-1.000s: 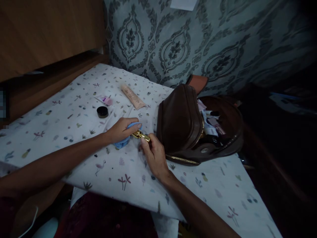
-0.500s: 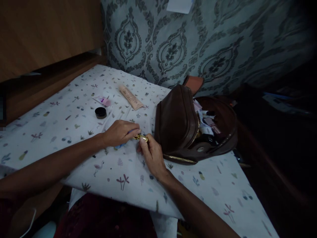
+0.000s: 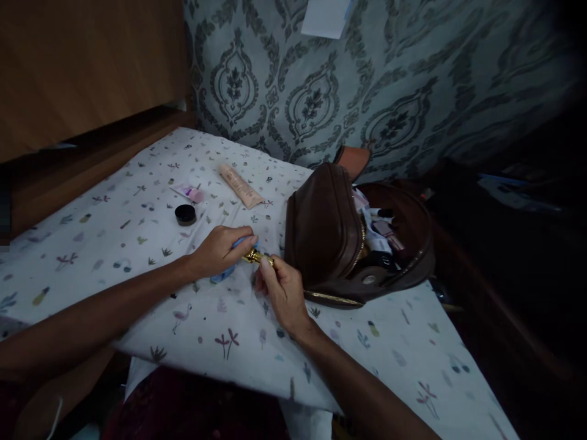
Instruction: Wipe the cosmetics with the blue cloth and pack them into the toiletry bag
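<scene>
Between my two hands is a small shiny gold tube [image 3: 252, 255], shaped like a lipstick. My right hand [image 3: 285, 290] grips its right end between thumb and fingers. A crumpled light-blue cloth [image 3: 222, 275] is bunched in my left hand [image 3: 217, 249], whose fingers are closed at the tube's left end. Part of the cloth shows under the palm. Just right of my right hand stands a brown makeup bag [image 3: 318, 226], unzipped, with several cosmetics inside. To the left lie a round black-lidded jar [image 3: 185, 214], a small pink-and-white tube [image 3: 189, 192] and a beige squeeze tube [image 3: 240, 186].
A white patterned cloth [image 3: 137, 244] covers the table. Wooden furniture [image 3: 92, 67] borders it at the left, and a wallpapered wall [image 3: 270, 79] stands behind. The bag's orange-brown strap [image 3: 353, 161] sticks out at the back. Beyond the table's right edge it is dark.
More of the gold tube and the blue cloth shows between my hands now. My left hand has shifted slightly along the tube. The whole view has tilted up a little.
</scene>
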The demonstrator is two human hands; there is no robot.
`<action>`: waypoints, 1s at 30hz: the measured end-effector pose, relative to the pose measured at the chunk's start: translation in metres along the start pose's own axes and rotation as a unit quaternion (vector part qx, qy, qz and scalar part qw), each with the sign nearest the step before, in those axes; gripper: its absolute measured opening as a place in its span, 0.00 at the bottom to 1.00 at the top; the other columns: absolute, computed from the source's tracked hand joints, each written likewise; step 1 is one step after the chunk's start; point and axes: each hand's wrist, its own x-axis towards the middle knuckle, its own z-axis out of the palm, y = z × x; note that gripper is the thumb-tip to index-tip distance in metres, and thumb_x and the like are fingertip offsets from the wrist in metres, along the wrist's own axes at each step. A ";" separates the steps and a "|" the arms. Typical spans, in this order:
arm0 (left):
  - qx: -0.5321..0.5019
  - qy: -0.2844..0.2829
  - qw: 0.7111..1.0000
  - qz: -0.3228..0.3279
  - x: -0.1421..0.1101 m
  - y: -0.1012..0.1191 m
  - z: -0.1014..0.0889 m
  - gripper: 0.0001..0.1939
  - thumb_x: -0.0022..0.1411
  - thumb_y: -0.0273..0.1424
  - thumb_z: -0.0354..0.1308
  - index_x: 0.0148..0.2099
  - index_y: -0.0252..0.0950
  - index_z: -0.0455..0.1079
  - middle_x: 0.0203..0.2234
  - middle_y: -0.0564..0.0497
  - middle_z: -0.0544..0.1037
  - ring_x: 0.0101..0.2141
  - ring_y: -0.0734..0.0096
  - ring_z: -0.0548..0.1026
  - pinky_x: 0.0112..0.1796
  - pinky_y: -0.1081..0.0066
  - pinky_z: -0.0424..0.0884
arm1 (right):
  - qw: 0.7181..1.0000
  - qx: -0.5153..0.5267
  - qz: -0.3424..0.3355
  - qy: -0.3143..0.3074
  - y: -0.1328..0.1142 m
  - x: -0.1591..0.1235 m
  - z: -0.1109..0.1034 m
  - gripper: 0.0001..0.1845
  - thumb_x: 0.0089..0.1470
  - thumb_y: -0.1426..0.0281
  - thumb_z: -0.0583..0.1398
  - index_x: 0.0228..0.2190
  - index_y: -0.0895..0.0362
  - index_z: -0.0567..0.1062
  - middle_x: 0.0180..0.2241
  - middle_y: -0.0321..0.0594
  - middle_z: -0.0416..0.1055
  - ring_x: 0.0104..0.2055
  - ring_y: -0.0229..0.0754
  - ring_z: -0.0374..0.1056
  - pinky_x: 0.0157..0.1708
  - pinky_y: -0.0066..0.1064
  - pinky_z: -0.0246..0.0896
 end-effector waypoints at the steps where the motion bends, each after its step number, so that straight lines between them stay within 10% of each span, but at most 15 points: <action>1: 0.004 0.006 1.000 0.007 0.000 0.000 0.000 0.18 0.70 0.37 0.46 0.27 0.36 0.57 0.18 0.59 0.59 0.20 0.78 0.60 0.26 0.75 0.55 | 1.000 -0.004 -0.002 -0.004 0.001 0.000 0.000 0.29 0.66 0.48 0.48 0.21 0.54 0.64 0.19 0.34 0.64 0.22 0.36 0.61 0.25 0.28 0.56; 13: -0.107 -0.055 0.991 -0.056 0.002 0.000 0.003 0.18 0.69 0.41 0.46 0.33 0.35 0.65 0.23 0.56 0.68 0.26 0.75 0.67 0.30 0.75 0.63 | 0.993 0.116 0.012 0.029 0.000 0.001 0.001 0.13 0.61 0.57 0.59 0.37 0.54 0.68 0.23 0.30 0.67 0.22 0.35 0.64 0.23 0.27 0.59; 19: -0.335 -0.159 0.903 -0.216 0.009 -0.015 -0.006 0.23 0.68 0.50 0.48 0.42 0.34 0.68 0.23 0.52 0.75 0.19 0.72 0.70 0.21 0.74 0.66 | 0.983 0.164 0.000 0.082 -0.002 0.002 0.004 0.13 0.62 0.57 0.58 0.37 0.54 0.67 0.21 0.29 0.68 0.21 0.36 0.64 0.23 0.27 0.60; 30: -0.326 -0.234 0.902 -0.158 0.007 -0.003 -0.019 0.21 0.64 0.50 0.55 0.36 0.35 0.66 0.22 0.55 0.71 0.23 0.76 0.67 0.24 0.76 0.63 | 0.982 0.165 0.006 0.086 -0.003 0.001 0.002 0.15 0.61 0.55 0.58 0.36 0.54 0.66 0.19 0.27 0.63 0.19 0.34 0.60 0.19 0.25 0.55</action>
